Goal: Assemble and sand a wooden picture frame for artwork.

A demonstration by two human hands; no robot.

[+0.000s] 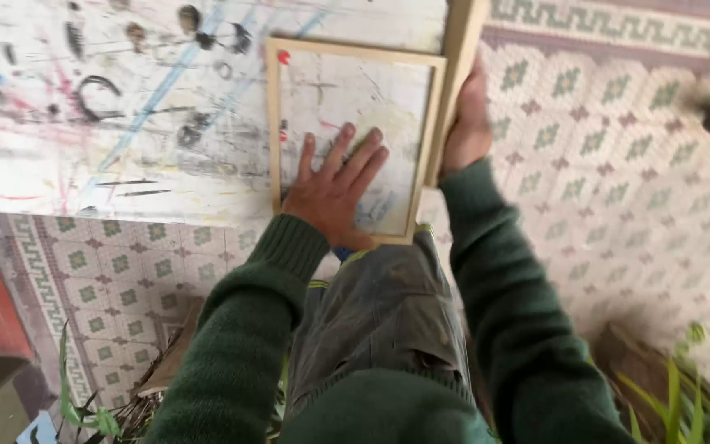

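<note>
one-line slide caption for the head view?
Left hand flat on wooden frame on paint-stained table; right hand grips its edge.

The paint-streaked white tabletop [84, 123] lies open and flat across its whole left stretch, with only dried marks on it, so a hand could slide freely there. Near its right edge, a shallow light wooden frame [274, 123] rests flat on the surface, and the left hand [334, 189] lies spread inside it, filling the lower half. The right hand [468, 123] grips the table's right edge beside the frame, closing that side. Beyond the edge, the patterned green-and-cream tile floor [618, 181] is open. Green leafy plants [684, 395] crowd the lower corners.
</note>
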